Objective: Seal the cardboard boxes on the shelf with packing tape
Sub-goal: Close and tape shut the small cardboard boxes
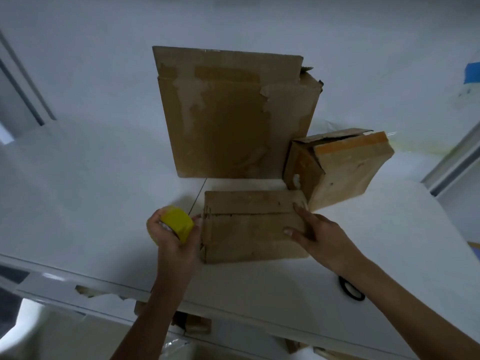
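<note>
Low in frame at 6 o'clock, the small flat cardboard box [249,229] lay on the white shelf [104,203], its flap seam running 9-to-3 across the top, no fresh tape visible on it. The left hand [171,237], at the box's 9 o'clock, had its fingers curled round the yellow packing tape roll [178,223], roll just beside the box's left edge. The right hand [317,237], at 3 o'clock, lay spread with straight fingers pressing the box's right end, thumb on top.

Behind at 12 o'clock stood the large cardboard box [233,113]. At 2 o'clock sat a tilted box [342,167] with flaps ajar. A black loop [350,291] at 4 o'clock, partly hidden by the forearm, may be scissors.

Step, probably: starting the seal on the small box. The next move calls for freeing the tape end, sticking it at the seam's left end and pulling toward 3 o'clock while the right hand steadies.
</note>
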